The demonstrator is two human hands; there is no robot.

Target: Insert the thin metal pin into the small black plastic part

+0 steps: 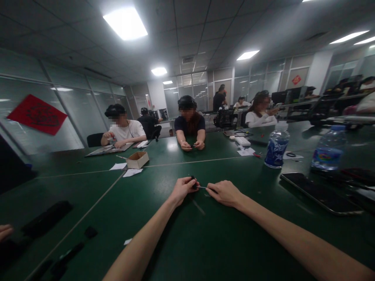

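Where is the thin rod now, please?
Near the head view's centre, the thin rod runs from the right hand toward the black part in the left hand.

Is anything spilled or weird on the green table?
Nothing really stands out. Both bottles stand upright, I see no spill, and the left hand holds a small black piece while the right hand holds a thin rod. The papers lying crooked by the box look just a bit untidy.
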